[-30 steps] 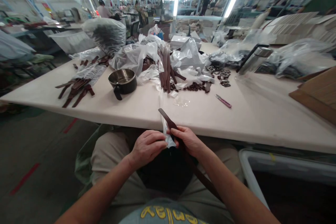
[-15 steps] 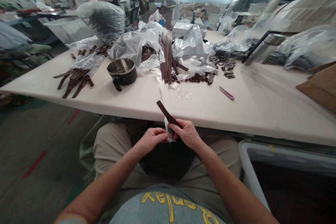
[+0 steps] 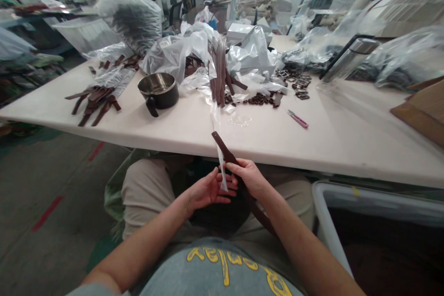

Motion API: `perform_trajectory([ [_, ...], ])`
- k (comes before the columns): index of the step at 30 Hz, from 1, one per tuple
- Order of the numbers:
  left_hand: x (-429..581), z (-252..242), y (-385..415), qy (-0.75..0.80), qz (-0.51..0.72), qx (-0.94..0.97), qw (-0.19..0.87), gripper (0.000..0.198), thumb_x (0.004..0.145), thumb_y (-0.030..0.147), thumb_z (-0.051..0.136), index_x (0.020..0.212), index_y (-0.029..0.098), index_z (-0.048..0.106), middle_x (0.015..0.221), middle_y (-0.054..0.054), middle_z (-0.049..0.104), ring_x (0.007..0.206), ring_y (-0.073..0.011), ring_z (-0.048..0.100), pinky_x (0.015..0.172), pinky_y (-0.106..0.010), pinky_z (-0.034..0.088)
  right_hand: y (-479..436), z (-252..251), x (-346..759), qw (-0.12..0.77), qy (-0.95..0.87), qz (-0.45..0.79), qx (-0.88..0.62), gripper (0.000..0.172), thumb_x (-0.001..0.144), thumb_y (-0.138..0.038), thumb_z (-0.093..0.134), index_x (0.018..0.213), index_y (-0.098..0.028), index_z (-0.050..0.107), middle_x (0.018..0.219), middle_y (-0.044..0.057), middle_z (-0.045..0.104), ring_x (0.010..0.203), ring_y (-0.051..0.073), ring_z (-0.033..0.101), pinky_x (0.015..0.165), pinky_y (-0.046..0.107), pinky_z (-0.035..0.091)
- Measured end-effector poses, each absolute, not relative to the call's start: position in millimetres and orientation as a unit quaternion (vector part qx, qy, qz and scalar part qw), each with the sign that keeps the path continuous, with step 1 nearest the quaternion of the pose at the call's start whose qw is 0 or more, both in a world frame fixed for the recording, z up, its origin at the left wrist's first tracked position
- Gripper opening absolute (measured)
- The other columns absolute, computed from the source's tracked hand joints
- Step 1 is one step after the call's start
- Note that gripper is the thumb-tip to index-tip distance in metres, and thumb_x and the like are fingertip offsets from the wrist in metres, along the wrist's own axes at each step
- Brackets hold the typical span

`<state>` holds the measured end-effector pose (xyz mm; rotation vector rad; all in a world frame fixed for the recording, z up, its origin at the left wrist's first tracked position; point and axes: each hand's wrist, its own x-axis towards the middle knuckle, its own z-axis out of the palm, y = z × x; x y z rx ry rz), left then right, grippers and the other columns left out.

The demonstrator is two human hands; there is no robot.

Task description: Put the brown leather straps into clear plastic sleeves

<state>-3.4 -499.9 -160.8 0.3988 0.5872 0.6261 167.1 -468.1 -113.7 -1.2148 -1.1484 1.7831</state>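
Observation:
My right hand (image 3: 248, 176) is closed on a dark brown belt strap (image 3: 225, 149), its holed end pointing up over the table edge and its long part trailing down past my wrist. My left hand (image 3: 210, 188) is turned palm up just left of it, fingers spread. A narrow white plastic strip (image 3: 222, 176) hangs from the table across the left fingers, close to the right fingertips. Whether the right fingers also pinch the strip, I cannot tell. On the table, more brown straps (image 3: 218, 74) lie bundled over crumpled plastic bags (image 3: 173, 55).
A dark metal pot (image 3: 163, 97) stands left of centre, near another pile of straps (image 3: 99, 101). Small loops (image 3: 260, 99) and buckles (image 3: 301, 85) lie behind pink thread snips (image 3: 297, 119). A steel flask (image 3: 354, 58) stands right. A grey bin (image 3: 326, 222) sits beside my right leg.
My left hand has let go of the plastic strip's lower end and opened, palm up. The strap in my right hand has shifted slightly right, showing more of its length.

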Motion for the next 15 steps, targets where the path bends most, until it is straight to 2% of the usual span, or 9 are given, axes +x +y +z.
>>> perform_trajectory([
  [5,1,-165,-514,0.297,0.327,0.15,0.884,0.038,0.087,0.049,0.066,0.093,0.012,0.07,0.085,-0.008,0.073,0.071,-0.0162,0.071,0.07,-0.027,0.056,-469,-119,168,0.334,-0.44,0.698,-0.455,0.042,0.067,-0.05,0.08,0.086,-0.012,0.075,0.048,-0.004,0.056,0.04,0.007,0.042,0.04,0.019,0.033],
  [8,-1,-162,-515,0.294,0.336,0.125,0.886,0.03,0.085,0.04,0.071,0.092,0.012,0.07,0.084,-0.007,0.073,0.069,-0.0142,0.07,0.07,-0.026,0.056,-469,-124,166,0.325,-0.445,0.704,-0.447,0.044,0.068,-0.051,0.08,0.088,-0.012,0.076,0.054,-0.002,0.06,0.042,0.006,0.044,0.042,0.019,0.034],
  [12,0,-157,-515,0.292,0.351,0.116,0.882,0.027,0.077,0.033,0.081,0.09,0.012,0.07,0.08,-0.004,0.072,0.061,-0.0101,0.066,0.063,-0.021,0.055,-468,-129,165,0.312,-0.451,0.713,-0.436,0.046,0.068,-0.053,0.078,0.09,-0.012,0.076,0.06,0.0,0.064,0.044,0.008,0.047,0.044,0.02,0.035],
  [15,2,-153,-515,0.302,0.357,0.125,0.875,0.027,0.072,0.028,0.085,0.088,0.012,0.071,0.069,-0.002,0.068,0.06,-0.0112,0.066,0.067,-0.024,0.057,-469,-125,172,0.32,-0.474,0.678,-0.462,0.047,0.075,-0.055,0.073,0.094,-0.013,0.075,0.052,-0.002,0.059,0.043,0.009,0.046,0.044,0.021,0.032],
])
